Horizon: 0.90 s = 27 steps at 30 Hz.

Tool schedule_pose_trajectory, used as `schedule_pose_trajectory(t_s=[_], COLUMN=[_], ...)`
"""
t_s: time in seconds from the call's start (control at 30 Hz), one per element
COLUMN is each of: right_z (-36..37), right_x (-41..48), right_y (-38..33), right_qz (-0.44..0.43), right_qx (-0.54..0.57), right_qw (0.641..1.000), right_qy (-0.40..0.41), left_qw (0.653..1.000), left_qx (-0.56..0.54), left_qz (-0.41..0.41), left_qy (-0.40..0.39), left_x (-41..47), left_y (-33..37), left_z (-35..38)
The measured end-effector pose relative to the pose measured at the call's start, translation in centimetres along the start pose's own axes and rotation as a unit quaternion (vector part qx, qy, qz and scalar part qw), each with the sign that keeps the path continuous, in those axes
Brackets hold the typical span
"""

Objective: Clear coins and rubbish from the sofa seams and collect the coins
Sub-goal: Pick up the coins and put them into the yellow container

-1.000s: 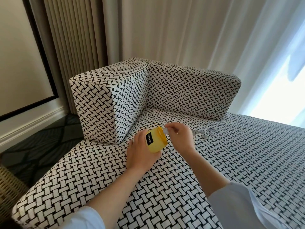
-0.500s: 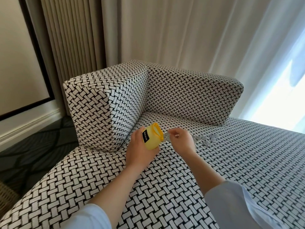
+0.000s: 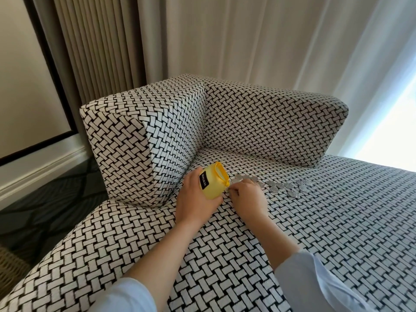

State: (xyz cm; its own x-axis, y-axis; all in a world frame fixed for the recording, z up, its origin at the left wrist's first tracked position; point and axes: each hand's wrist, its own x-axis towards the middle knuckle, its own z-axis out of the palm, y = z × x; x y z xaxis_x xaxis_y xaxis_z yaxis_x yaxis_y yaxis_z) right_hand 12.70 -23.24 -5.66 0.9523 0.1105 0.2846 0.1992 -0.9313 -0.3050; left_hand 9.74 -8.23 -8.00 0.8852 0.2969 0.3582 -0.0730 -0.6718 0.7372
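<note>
A small yellow cup [image 3: 212,184] with a black label is tilted on the sofa seat [image 3: 326,226], its mouth facing right. My left hand [image 3: 193,204] is wrapped around it from behind. My right hand [image 3: 246,199] rests on the seat just right of the cup's rim, fingers curled down towards the nearest coins. The fingertips are hidden, so a held coin cannot be made out. Several silver coins [image 3: 283,187] lie in a loose row on the seat, running from the cup towards the right.
The woven black-and-white armrest block [image 3: 144,140] stands left of the cup and the backrest [image 3: 270,122] behind it. Curtains [image 3: 225,41] hang behind the sofa. Dark carpet [image 3: 45,210] and a wicker piece [image 3: 9,266] lie to the left.
My right hand has dropped from the cup's mouth down to the seat by the coins. The cup has tipped lower towards the seat. The view has shifted a little.
</note>
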Motion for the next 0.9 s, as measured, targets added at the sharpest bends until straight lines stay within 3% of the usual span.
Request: schedule_pose_trajectory(t_s=[0.17, 0.4, 0.57, 0.73, 0.9], right_z=[-0.2, -1.0, -0.8, -1.1, -1.9], right_x=[0.2, 1.7, 1.4, 1.5, 1.4], right_y=[0.0, -1.7, -1.8, 0.1, -2.8], right_qz=[-0.031, 0.055, 0.003, 0.105, 0.046], right_qx=[-0.045, -0.032, -0.07, 0.186, 0.326], right_qw=[0.998, 0.996, 0.997, 0.976, 0.934], right_qy=[0.009, -0.068, -0.036, 0.038, 0.141], left_qw=[1.0, 1.0, 1.0, 1.0, 0.999], left_qx=[0.01, 0.0, -0.005, 0.013, 0.035], left_qz=[0.012, 0.017, 0.019, 0.024, 0.021], left_qy=[0.005, 0.014, 0.016, 0.015, 0.016], left_x=[-0.1, -0.2, -0.4, -0.4, -0.5], left_y=[0.1, 0.2, 0.3, 0.5, 0.6], left_z=[-0.1, -0.1, -0.2, -0.3, -0.2])
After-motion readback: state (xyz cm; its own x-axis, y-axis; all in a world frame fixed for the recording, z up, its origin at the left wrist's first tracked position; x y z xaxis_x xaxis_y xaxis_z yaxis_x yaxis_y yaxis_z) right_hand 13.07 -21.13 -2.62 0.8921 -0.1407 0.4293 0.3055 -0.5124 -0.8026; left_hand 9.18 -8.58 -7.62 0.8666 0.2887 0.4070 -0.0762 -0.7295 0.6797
